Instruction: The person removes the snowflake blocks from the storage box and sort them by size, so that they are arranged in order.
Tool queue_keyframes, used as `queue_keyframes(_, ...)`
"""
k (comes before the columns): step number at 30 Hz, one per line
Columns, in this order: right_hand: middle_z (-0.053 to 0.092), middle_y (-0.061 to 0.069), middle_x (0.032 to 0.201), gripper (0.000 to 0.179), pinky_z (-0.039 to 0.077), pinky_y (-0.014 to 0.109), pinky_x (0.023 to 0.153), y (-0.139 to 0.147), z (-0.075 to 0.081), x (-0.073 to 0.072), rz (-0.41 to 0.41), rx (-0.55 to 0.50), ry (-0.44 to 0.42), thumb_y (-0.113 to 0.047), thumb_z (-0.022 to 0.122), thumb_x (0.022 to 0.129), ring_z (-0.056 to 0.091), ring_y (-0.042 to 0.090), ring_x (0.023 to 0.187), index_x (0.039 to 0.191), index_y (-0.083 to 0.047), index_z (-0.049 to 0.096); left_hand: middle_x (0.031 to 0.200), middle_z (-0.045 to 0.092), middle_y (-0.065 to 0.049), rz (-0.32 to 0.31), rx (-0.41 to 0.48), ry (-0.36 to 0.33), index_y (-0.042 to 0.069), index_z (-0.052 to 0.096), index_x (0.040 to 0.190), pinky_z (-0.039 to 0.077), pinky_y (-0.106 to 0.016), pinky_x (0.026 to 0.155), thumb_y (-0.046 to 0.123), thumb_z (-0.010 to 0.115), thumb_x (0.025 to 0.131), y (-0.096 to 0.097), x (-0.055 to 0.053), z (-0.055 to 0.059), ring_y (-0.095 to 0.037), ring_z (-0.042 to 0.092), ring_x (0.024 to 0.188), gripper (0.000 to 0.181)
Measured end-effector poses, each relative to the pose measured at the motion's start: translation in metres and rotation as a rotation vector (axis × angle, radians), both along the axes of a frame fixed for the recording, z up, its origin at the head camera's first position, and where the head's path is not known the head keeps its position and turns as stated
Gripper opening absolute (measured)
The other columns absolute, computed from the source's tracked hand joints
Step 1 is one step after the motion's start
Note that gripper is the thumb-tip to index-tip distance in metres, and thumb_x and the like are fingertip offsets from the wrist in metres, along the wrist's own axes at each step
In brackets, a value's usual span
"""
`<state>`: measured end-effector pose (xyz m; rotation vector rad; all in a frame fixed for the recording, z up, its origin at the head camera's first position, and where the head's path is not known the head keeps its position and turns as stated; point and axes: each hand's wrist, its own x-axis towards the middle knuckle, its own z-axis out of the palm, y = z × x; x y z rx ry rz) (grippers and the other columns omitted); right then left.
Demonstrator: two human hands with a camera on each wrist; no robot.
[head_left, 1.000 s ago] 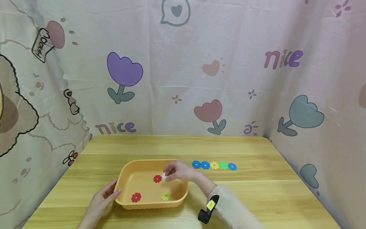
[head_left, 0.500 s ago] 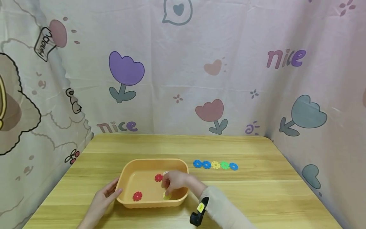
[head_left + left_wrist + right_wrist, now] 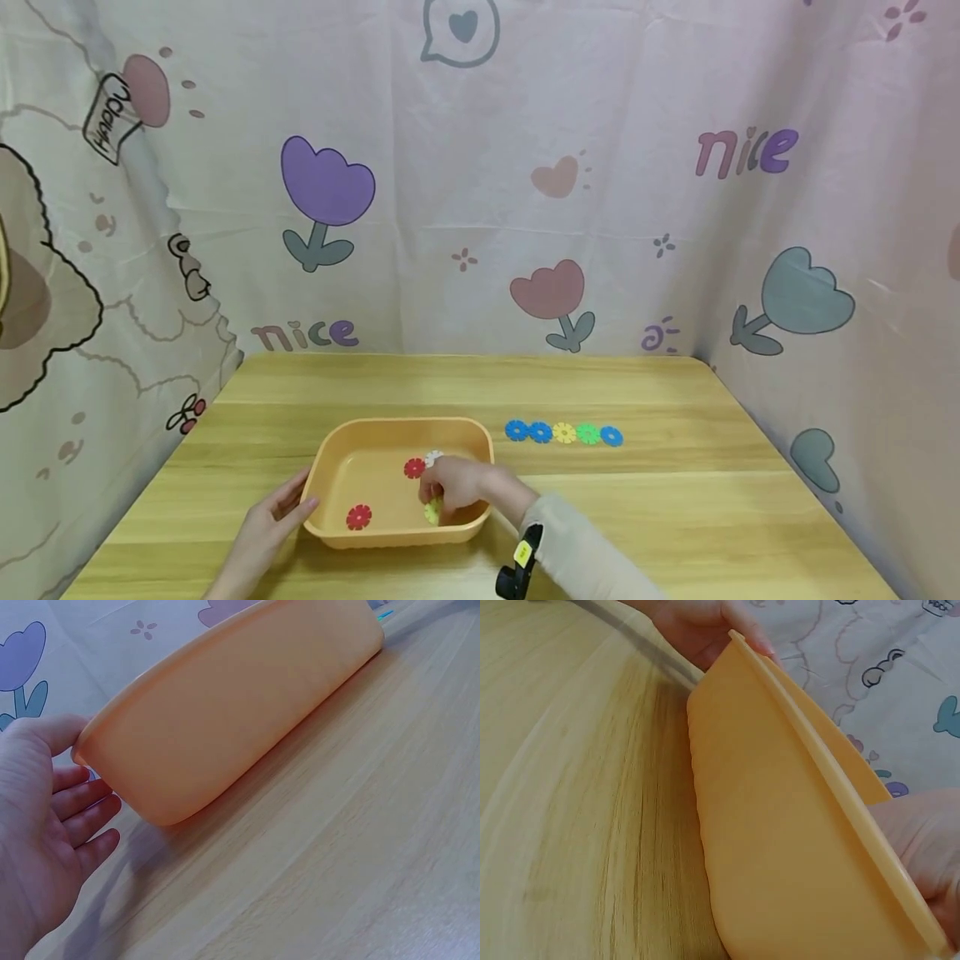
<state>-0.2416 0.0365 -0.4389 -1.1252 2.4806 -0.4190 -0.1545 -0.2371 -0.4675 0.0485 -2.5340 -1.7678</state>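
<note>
An orange plastic basin (image 3: pixel 397 537) stands on the table, slightly left of centre. My left hand (image 3: pixel 262 529) grips its left rim, thumb over the edge and fingers against the outer wall, as the left wrist view also shows. Inside the basin, my right hand (image 3: pixel 457 483) pinches a yellow-green snowflake disc (image 3: pixel 432 511), which looks tilted between thumb and fingers. A white snowflake disc (image 3: pixel 433 457) lies just behind that hand, partly covered. Beside it is a red snowflake disc (image 3: pixel 414 468); another red snowflake disc (image 3: pixel 359 517) lies at the front left. In the right wrist view the basin wall hides my fingertips.
Right of the basin, a row of blue, yellow and green snowflake discs (image 3: pixel 564 432) lies on the wooden table (image 3: pixel 637 508). A printed curtain (image 3: pixel 450 208) hangs behind and along both sides. A black wrist camera (image 3: pixel 517 567) sits on the right sleeve.
My right hand has moved from the white disc toward the front of the basin and taken hold of the yellow-green disc, which is now tilted. The left hand stays on the rim.
</note>
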Motion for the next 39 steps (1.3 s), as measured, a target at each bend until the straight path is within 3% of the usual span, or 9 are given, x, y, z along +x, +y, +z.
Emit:
queue_keyframes(8, 0.054, -0.012, 0.078, 0.033, 0.040, 0.014, 0.067, 0.000, 0.002, 0.001, -0.051, -0.019, 0.014, -0.005, 0.083, 0.065, 0.047, 0.002, 0.074, 0.088, -0.019, 0.063, 0.140, 0.033, -0.026, -0.008, 0.018, 0.031, -0.010, 0.034, 0.138, 0.039, -0.006, 0.083, 0.019, 0.057, 0.093, 0.001, -0.001, -0.002, 0.019, 0.036, 0.099, 0.058)
queue_keyframes(17, 0.055, -0.011, 0.079, 0.030, 0.040, 0.013, 0.060, 0.000, 0.004, -0.001, -0.086, -0.062, 0.003, 0.004, 0.077, 0.068, 0.046, 0.002, 0.073, 0.084, -0.018, 0.064, 0.141, 0.033, -0.025, 0.010, 0.007, -0.002, -0.007, 0.033, 0.139, 0.039, -0.006, 0.082, 0.022, 0.058, 0.093, 0.002, -0.001, 0.000, 0.020, 0.035, 0.098, 0.060)
queue_keyframes(30, 0.047, -0.006, 0.065, 0.017, 0.040, 0.016, 0.048, 0.003, 0.010, -0.006, -0.112, -0.320, -0.234, 0.007, 0.066, 0.078, 0.044, 0.005, 0.056, 0.084, -0.009, 0.064, 0.140, 0.033, -0.024, 0.011, 0.005, 0.000, -0.007, 0.033, 0.140, 0.039, -0.004, 0.081, 0.022, 0.058, 0.093, -0.001, -0.002, 0.000, 0.020, 0.036, 0.097, 0.061)
queue_keyframes(35, 0.053, -0.001, 0.068, 0.015, 0.052, 0.030, 0.056, 0.005, 0.022, -0.009, -0.149, -0.457, -0.327, 0.009, 0.065, 0.079, 0.050, 0.009, 0.057, 0.087, -0.003, 0.063, 0.141, 0.032, -0.024, 0.006, -0.003, -0.016, -0.007, 0.032, 0.140, 0.038, -0.004, 0.081, 0.024, 0.057, 0.094, -0.001, -0.002, 0.002, 0.020, 0.035, 0.097, 0.062)
queue_keyframes(39, 0.054, 0.001, 0.070, 0.012, 0.054, 0.042, 0.064, 0.011, 0.030, -0.012, -0.188, -0.529, -0.357, 0.007, 0.065, 0.081, 0.053, 0.011, 0.060, 0.089, -0.001, 0.063, 0.141, 0.032, -0.024, 0.006, 0.001, -0.029, -0.007, 0.032, 0.140, 0.039, -0.005, 0.081, 0.025, 0.057, 0.094, -0.001, -0.002, 0.002, 0.020, 0.035, 0.097, 0.062)
